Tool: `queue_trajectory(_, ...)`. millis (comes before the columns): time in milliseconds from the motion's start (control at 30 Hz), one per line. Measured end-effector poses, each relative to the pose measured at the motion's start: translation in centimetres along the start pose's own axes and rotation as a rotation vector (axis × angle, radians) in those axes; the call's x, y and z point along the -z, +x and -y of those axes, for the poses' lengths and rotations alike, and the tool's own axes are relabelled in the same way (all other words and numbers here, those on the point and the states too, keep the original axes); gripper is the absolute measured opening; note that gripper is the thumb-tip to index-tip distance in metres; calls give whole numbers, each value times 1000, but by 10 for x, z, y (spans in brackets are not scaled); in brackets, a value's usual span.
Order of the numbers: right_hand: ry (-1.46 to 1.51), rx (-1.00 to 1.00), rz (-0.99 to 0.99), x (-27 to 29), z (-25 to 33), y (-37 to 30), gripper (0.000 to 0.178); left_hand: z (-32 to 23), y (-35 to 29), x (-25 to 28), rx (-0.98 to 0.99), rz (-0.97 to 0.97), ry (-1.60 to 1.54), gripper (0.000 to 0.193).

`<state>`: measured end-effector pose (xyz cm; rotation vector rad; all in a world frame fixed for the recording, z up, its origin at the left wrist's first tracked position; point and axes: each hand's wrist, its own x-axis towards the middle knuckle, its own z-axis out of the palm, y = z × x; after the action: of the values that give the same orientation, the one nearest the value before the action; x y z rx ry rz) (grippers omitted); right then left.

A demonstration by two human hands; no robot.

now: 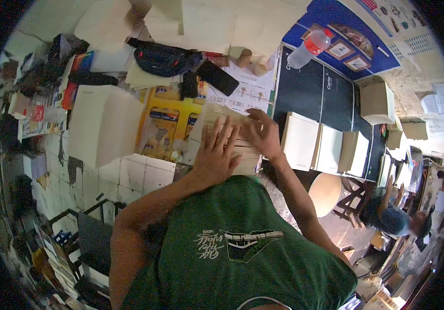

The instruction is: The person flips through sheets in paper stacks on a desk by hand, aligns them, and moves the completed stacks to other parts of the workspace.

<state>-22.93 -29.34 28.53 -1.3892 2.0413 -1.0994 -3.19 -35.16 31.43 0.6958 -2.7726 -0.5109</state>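
A thick stack of pale paper sheets point(222, 114) lies on the table right before me, with layered edges showing beneath my hands. My left hand point(219, 147) rests flat on it, fingers spread and pointing away from me. From the right, my right hand point(264, 137) reaches over the same stack with its fingers bent against the sheets; the fingertips are partly hidden. Just beyond the stack lies a black phone point(217, 78), near printed sheets point(247, 93). Yellow printed packaging point(162, 129) lies left of the stack.
A tall block of white paper point(103, 124) stands at the left. Right of me, several paper stacks point(300, 138) line a black board surface point(304, 93), with a plastic bottle point(309, 49) beyond. A dark waist bag point(162, 58) lies far ahead. A round stool point(325, 194) and another person point(395, 217) are at right.
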Motion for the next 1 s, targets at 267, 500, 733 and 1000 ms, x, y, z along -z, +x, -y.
queue_trajectory(267,1011,-253,100,-32,-112,-22,67,76,-42,-19,533,-357,-1185,85)
queue_trajectory(500,1349,-243,-1,-75,-113,-85,81,133,-102,-183,748,139,-1107,60)
queue_trajectory(733,1488,-434,-42,-89,-110,-95,81,110,-83,-212,643,-205,-1565,71)
queue_trajectory(1000,1268,-137,159,-53,-130,-45,78,167,14,-168,338,-111,-1555,66)
